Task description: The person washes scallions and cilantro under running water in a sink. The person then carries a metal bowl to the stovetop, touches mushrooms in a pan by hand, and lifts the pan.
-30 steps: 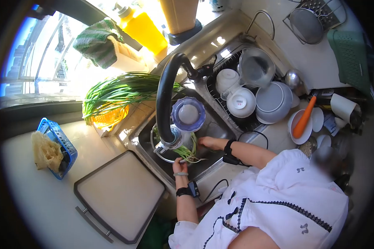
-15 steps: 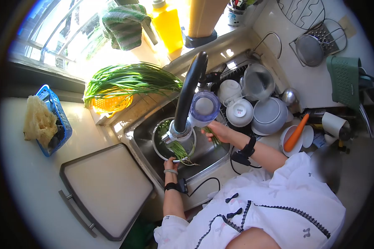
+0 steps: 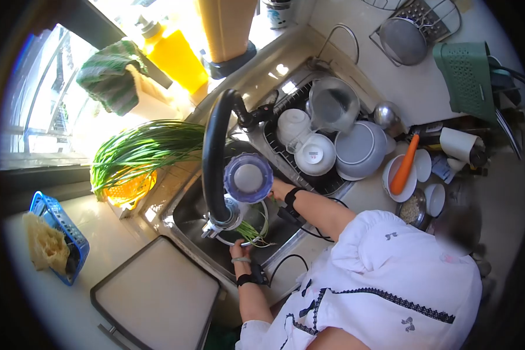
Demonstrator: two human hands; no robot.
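Note:
A metal-rimmed bowl (image 3: 266, 219) with green stalks (image 3: 249, 232) in it stands in the sink (image 3: 184, 211), partly hidden by the black faucet (image 3: 211, 169) and its round purple-rimmed filter (image 3: 248, 178). My left hand (image 3: 240, 249) holds the bowl's near rim, its fingers closed round it. Just right of the filter is my right hand (image 3: 281, 190). Its fingers are mostly hidden behind the filter, and a bit of green shows beside them. Long green chives (image 3: 149, 149) lie over a yellow basket (image 3: 131, 189) at the sink's left.
Upturned bowls (image 3: 360, 149) and cups fill a rack right of the sink. Farther right a carrot (image 3: 405, 164) lies in a white bowl. A framed board (image 3: 157, 297) and a blue basket (image 3: 79, 240) are at the left. A yellow bottle (image 3: 178, 58) stands behind.
My right hand came up from the bowl with green stalks half a second ago; now it is mostly behind the filter. My left hand stays at the rim. The view has shifted.

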